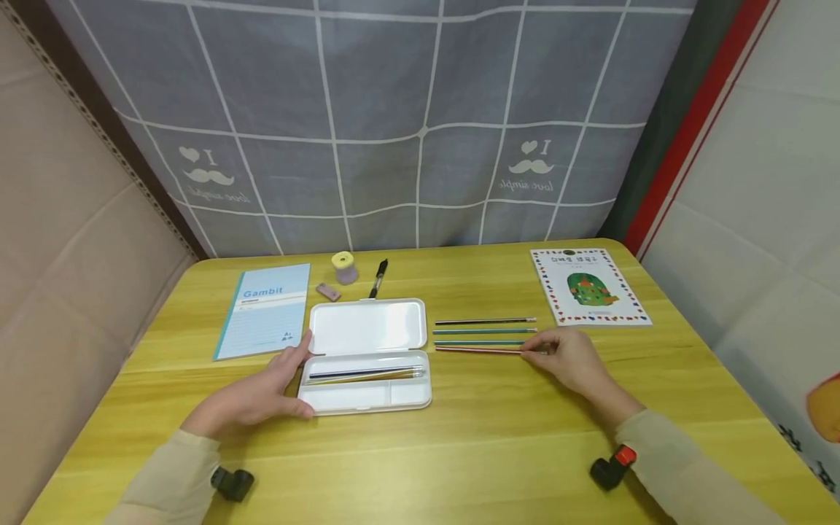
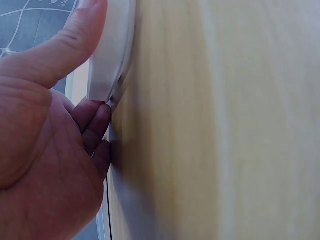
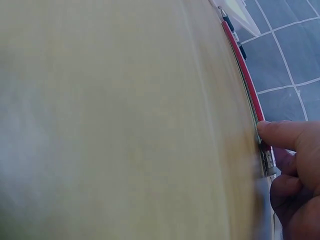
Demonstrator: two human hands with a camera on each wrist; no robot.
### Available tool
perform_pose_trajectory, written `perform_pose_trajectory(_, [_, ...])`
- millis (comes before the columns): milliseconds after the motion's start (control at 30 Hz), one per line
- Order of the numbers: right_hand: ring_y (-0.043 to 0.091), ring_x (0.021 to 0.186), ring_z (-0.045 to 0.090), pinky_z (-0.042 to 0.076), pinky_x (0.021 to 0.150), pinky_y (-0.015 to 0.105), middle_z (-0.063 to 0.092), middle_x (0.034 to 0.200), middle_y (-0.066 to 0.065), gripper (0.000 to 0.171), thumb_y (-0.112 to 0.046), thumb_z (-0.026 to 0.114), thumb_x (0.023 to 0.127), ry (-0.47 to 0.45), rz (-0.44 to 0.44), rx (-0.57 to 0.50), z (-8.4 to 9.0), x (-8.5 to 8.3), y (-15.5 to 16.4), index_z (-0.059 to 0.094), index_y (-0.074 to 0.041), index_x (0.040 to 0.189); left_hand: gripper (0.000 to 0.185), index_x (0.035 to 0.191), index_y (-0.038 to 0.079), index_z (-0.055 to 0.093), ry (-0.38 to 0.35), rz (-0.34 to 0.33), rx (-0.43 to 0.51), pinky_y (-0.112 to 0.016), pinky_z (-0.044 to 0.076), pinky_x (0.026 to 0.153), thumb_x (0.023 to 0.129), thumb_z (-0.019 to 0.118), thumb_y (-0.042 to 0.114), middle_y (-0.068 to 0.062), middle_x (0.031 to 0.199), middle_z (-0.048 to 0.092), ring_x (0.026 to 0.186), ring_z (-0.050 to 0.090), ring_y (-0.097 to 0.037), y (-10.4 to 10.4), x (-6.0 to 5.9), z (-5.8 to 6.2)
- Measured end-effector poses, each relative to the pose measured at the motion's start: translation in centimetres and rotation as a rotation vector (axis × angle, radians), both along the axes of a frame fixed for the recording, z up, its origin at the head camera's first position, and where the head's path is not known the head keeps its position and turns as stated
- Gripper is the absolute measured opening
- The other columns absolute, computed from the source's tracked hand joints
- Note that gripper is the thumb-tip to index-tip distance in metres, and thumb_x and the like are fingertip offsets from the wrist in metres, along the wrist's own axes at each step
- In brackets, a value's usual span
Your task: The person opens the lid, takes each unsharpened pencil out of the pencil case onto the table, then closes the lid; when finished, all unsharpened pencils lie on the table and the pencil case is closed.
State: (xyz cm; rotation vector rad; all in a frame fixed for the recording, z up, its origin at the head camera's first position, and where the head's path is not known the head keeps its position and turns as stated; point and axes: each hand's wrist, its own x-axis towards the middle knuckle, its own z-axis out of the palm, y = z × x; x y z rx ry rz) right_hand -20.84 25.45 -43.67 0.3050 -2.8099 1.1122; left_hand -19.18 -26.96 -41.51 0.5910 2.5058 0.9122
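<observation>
An open white pencil case (image 1: 367,328) lies on the table with several pencils (image 1: 364,376) in its tray's upper compartment. At its left end my left hand (image 1: 265,394) grips the case, thumb at the front corner and fingers at the side. In the left wrist view the fingertips (image 2: 102,117) meet the case's corner. My right hand (image 1: 567,357) pinches the eraser end of a red pencil (image 1: 475,350) between thumb and fingers. Beyond that lie two green-blue pencils (image 1: 475,332) and a black pencil (image 1: 482,321), roughly parallel.
Behind the case are a pink eraser (image 1: 328,292), a yellow-and-purple round pot (image 1: 344,268) and a black pen (image 1: 378,278). A light blue notebook (image 1: 262,312) lies at the left, a white picture book (image 1: 590,286) at the back right. A grey curtain (image 1: 380,175) hangs behind the table.
</observation>
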Motion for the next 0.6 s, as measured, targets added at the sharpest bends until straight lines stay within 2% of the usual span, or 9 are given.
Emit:
perform_pose_trajectory(200, [0.008, 0.061, 0.045, 0.038, 0.055, 0.027, 0.078, 0.100, 0.006, 0.008, -0.008, 0.084, 0.088, 0.017, 0.039, 0.046, 0.15, -0.29, 0.02, 0.084, -0.016, 0.091, 0.131, 0.165, 0.002, -0.011, 0.004, -0.004, -0.008, -0.071, 0.012, 0.118, 0.085, 0.083, 0.046, -0.029, 0.162, 0.026, 0.153, 0.010, -0.051, 0.07, -0.02, 0.05])
perform_pose_trajectory(400, [0.008, 0.065, 0.048, 0.041, 0.058, 0.027, 0.077, 0.096, 0.003, 0.015, -0.003, 0.083, 0.087, 0.050, 0.076, 0.078, 0.24, -0.56, -0.19, 0.084, -0.018, 0.090, 0.132, 0.165, 0.001, -0.011, 0.018, -0.007, -0.022, -0.070, 0.015, 0.118, 0.085, 0.083, 0.048, -0.025, 0.158, 0.033, 0.152, 0.014, -0.049, 0.06, -0.06, -0.01])
perform_pose_trajectory(600, [0.009, 0.064, 0.048, 0.041, 0.057, 0.027, 0.077, 0.096, 0.001, 0.016, -0.004, 0.082, 0.089, 0.032, 0.078, 0.100, 0.18, -0.74, -0.31, 0.084, -0.019, 0.092, 0.131, 0.165, 0.003, -0.011, 0.007, 0.001, -0.023, -0.071, 0.014, 0.118, 0.085, 0.082, 0.048, -0.025, 0.159, 0.032, 0.153, 0.011, -0.050, 0.07, 0.04, 0.09])
